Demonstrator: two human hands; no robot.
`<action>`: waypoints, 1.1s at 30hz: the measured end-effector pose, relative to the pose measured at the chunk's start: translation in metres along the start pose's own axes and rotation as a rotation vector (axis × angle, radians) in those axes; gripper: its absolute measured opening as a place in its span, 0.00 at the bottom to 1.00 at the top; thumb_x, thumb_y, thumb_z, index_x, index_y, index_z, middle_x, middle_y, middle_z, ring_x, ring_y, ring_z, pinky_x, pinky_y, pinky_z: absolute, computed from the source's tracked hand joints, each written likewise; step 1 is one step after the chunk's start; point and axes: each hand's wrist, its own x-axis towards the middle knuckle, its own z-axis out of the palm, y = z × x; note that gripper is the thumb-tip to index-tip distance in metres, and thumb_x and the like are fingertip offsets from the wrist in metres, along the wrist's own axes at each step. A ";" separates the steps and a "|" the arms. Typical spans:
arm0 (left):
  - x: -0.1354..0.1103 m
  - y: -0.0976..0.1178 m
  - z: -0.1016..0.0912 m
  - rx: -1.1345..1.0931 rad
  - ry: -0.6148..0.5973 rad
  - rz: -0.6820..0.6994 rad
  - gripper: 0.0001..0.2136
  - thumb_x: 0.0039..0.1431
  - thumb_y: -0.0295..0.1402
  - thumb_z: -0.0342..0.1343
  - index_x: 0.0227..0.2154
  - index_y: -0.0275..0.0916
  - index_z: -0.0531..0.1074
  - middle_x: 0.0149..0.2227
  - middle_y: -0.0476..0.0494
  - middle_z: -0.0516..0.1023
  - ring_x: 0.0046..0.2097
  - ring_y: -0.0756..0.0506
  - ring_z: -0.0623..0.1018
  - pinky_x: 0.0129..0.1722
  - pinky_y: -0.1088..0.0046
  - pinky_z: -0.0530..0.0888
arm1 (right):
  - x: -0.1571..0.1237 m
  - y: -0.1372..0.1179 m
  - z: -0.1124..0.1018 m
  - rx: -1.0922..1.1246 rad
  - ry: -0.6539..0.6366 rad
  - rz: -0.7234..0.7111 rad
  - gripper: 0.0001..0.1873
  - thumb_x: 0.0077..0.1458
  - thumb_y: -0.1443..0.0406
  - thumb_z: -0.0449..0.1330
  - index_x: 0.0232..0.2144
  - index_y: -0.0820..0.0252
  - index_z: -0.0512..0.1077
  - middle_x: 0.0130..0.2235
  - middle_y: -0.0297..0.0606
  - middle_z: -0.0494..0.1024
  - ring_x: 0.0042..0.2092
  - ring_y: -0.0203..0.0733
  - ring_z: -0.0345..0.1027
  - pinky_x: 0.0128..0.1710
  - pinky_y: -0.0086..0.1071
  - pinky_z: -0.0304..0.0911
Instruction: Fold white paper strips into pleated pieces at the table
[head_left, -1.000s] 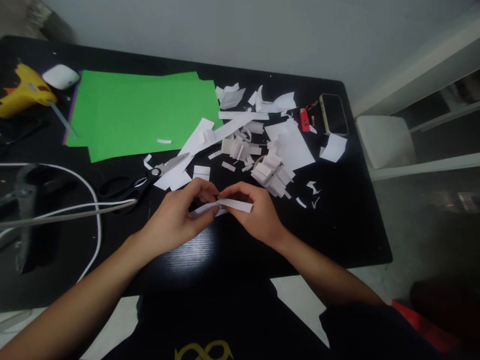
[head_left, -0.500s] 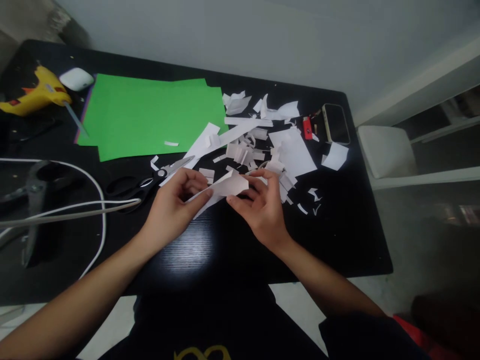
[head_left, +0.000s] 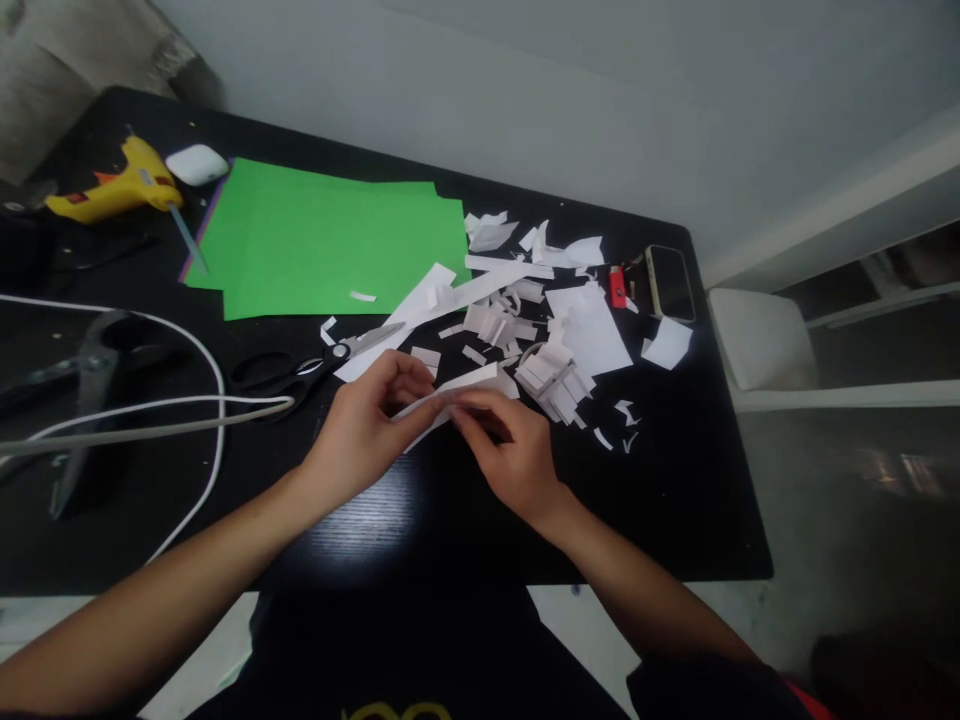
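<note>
A folded strip of white paper [head_left: 476, 379] is held between my two hands above the black table's near half. My left hand [head_left: 373, 412] pinches its left end between thumb and fingers. With thumb and fingertips pressed together, my right hand [head_left: 510, 447] grips the paper's lower edge near the middle, close to the left thumb. Part of the strip is hidden behind the fingers. Just beyond my left hand lie black-handled scissors [head_left: 341, 351], their blades resting on a long white paper strip [head_left: 420, 305]. Folded white paper pieces [head_left: 555, 375] are heaped beyond my right hand.
Green sheets [head_left: 337, 245] lie at the back of the table, beside a yellow glue gun [head_left: 139, 185] and a white case [head_left: 197, 165]. Pliers [head_left: 94, 375] and a white cable [head_left: 214, 390] are at left. A red lighter [head_left: 617, 287] and a phone [head_left: 670, 283] lie at right.
My right hand has shifted left along the paper strip, and its fingers now pinch the edge near my left thumb. The camera view has moved slightly.
</note>
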 end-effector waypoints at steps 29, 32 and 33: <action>0.003 -0.002 -0.001 -0.048 -0.083 -0.077 0.08 0.63 0.35 0.62 0.41 0.40 0.71 0.31 0.51 0.79 0.34 0.49 0.80 0.34 0.73 0.74 | 0.003 0.004 -0.006 -0.287 0.012 -0.206 0.10 0.64 0.73 0.61 0.40 0.56 0.81 0.38 0.37 0.85 0.40 0.41 0.81 0.42 0.34 0.77; 0.003 -0.001 -0.001 -0.095 -0.093 -0.092 0.07 0.63 0.34 0.62 0.41 0.41 0.71 0.31 0.51 0.80 0.33 0.48 0.81 0.35 0.73 0.75 | 0.002 0.004 -0.006 -0.327 0.011 -0.248 0.11 0.64 0.74 0.60 0.41 0.56 0.81 0.38 0.39 0.85 0.40 0.40 0.81 0.43 0.34 0.77; 0.003 0.000 -0.001 -0.115 -0.098 -0.097 0.07 0.63 0.34 0.62 0.40 0.41 0.70 0.30 0.51 0.80 0.33 0.48 0.82 0.34 0.73 0.76 | 0.002 0.004 -0.006 -0.335 0.009 -0.261 0.11 0.65 0.74 0.60 0.41 0.56 0.80 0.39 0.39 0.85 0.40 0.40 0.81 0.43 0.34 0.77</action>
